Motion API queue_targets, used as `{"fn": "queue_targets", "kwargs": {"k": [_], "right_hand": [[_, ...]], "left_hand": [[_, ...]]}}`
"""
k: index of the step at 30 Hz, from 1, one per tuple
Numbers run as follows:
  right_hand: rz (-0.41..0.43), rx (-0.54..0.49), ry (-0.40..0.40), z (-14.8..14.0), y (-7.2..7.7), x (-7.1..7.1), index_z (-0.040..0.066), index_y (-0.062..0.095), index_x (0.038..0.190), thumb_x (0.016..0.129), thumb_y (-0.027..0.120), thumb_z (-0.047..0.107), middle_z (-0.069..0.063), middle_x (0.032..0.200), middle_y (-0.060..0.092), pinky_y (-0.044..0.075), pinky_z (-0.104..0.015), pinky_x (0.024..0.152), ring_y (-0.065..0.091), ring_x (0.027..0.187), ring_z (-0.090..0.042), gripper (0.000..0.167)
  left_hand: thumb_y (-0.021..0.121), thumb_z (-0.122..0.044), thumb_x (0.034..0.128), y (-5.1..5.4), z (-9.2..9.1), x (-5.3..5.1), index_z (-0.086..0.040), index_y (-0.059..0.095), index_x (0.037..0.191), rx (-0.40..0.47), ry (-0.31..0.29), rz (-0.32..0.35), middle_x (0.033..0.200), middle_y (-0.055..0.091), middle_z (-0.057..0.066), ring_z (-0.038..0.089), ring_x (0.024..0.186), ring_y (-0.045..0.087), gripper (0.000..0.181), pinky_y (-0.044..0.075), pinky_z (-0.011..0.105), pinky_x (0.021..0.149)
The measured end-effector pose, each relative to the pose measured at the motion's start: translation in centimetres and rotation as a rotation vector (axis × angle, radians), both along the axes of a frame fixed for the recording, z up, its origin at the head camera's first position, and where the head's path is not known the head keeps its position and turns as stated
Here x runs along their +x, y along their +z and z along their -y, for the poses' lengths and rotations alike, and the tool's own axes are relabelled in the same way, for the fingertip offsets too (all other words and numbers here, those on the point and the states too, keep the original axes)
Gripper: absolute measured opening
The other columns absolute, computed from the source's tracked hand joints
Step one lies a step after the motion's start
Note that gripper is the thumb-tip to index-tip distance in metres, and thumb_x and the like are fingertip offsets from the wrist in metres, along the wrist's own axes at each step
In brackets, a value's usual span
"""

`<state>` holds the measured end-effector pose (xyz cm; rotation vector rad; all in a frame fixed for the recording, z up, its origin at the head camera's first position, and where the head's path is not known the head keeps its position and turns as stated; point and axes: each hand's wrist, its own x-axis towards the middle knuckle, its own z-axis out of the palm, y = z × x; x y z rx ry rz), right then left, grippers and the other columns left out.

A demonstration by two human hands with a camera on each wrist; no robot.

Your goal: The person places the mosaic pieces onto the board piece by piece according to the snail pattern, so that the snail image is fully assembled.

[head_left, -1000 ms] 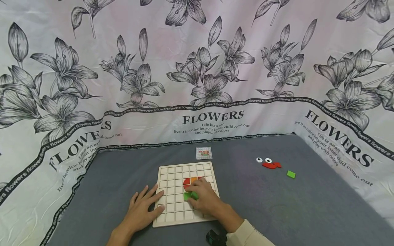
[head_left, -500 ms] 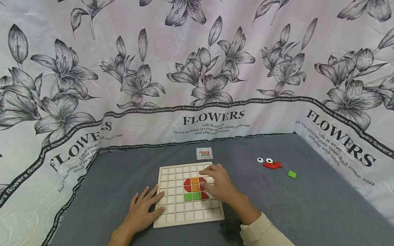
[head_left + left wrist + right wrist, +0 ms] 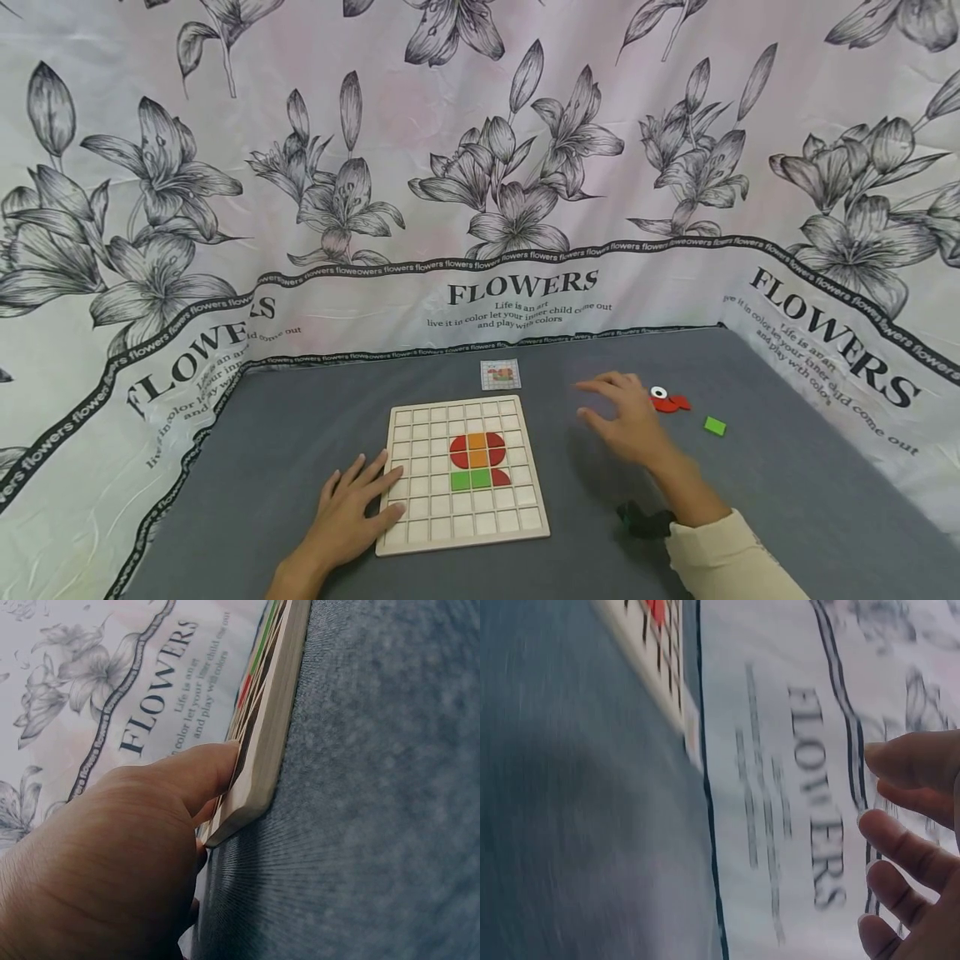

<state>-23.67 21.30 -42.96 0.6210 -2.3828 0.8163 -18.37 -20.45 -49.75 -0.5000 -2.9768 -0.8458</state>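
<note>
A square wooden grid board (image 3: pixel 420 508) lies on the grey cloth. My left hand (image 3: pixel 348 512) rests on its left edge with spread fingers; in the left wrist view, the thumb (image 3: pixel 202 776) touches the board's rim. Set in the grid are rounded red pieces (image 3: pixel 459 451), orange squares (image 3: pixel 477 450) and green squares (image 3: pixel 470 480). To the right of the board, my right hand (image 3: pixel 633 421) is above the cloth with nothing in its loosely bent fingers. Just beyond it lie a round white eye piece (image 3: pixel 658 392) and red pieces (image 3: pixel 666 405); the hand hides another eye piece.
One loose green piece (image 3: pixel 715 426) lies farther right on the cloth. Behind the board is a small printed pattern card (image 3: pixel 500 375). A flower-printed curtain (image 3: pixel 517 304) borders the cloth at the back and sides.
My right hand has left the pieces on the board and moved right toward the loose ones, uncovering the red, orange and green pieces in the grid. The left hand has stayed put.
</note>
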Motion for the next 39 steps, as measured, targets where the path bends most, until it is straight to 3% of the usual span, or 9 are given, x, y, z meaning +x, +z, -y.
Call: {"fn": "queue_targets", "kwargs": {"k": [5, 11, 21, 32, 39], "right_hand": [[0.041, 0.004, -0.082, -3.0, -0.2, -0.3, 0.003, 0.071, 0.112, 0.078, 0.079, 0.004, -0.013, 0.104, 0.063, 0.040, -0.050, 0.073, 0.049, 0.094, -0.033, 0.035], [0.151, -0.005, -0.194, -6.1, -1.2, -0.6, -0.001, 0.067, 0.117, 0.084, 0.074, 0.006, -0.021, 0.110, 0.060, 0.036, -0.059, 0.079, 0.045, 0.102, -0.040, 0.035], [0.255, 0.039, -0.344, -9.5, -3.6, -1.3, -0.005, 0.063, 0.119, 0.085, 0.071, 0.010, -0.030, 0.111, 0.055, 0.037, -0.057, 0.072, 0.044, 0.092, -0.043, 0.038], [0.452, 0.141, -0.415, -11.0, -4.7, -1.8, -0.006, 0.054, 0.129, 0.090, 0.065, 0.025, -0.034, 0.118, 0.046, 0.036, -0.062, 0.074, 0.040, 0.098, -0.051, 0.051], [0.493, 0.155, -0.436, -11.1, -4.8, -1.8, -0.004, 0.064, 0.115, 0.089, 0.065, 0.021, -0.031, 0.109, 0.050, 0.037, -0.059, 0.071, 0.040, 0.097, -0.049, 0.035]], "left_hand": [[0.054, -0.056, 0.0925, 0.0, 0.0, 0.0, -0.022, 0.056, 0.140, -0.006, 0.001, 0.005, 0.152, 0.036, 0.003, 0.038, 0.141, 0.019, 0.059, 0.003, 0.066, 0.106], [0.054, -0.057, 0.0923, 0.1, -0.1, 0.0, -0.022, 0.056, 0.140, -0.007, 0.003, 0.017, 0.152, 0.035, 0.003, 0.039, 0.141, 0.019, 0.059, 0.003, 0.066, 0.106], [0.055, -0.057, 0.0919, 0.0, 0.0, -0.1, -0.022, 0.056, 0.139, -0.010, 0.011, 0.014, 0.152, 0.036, 0.003, 0.039, 0.141, 0.020, 0.059, 0.003, 0.066, 0.106], [0.054, -0.057, 0.0928, 0.0, -0.1, -0.1, -0.022, 0.055, 0.140, -0.004, 0.006, 0.023, 0.153, 0.034, 0.003, 0.039, 0.141, 0.018, 0.059, 0.002, 0.066, 0.106], [0.054, -0.057, 0.0930, -0.1, 0.0, 0.0, -0.022, 0.055, 0.140, 0.002, 0.004, 0.025, 0.153, 0.034, 0.003, 0.038, 0.142, 0.018, 0.059, 0.001, 0.065, 0.107]]}}
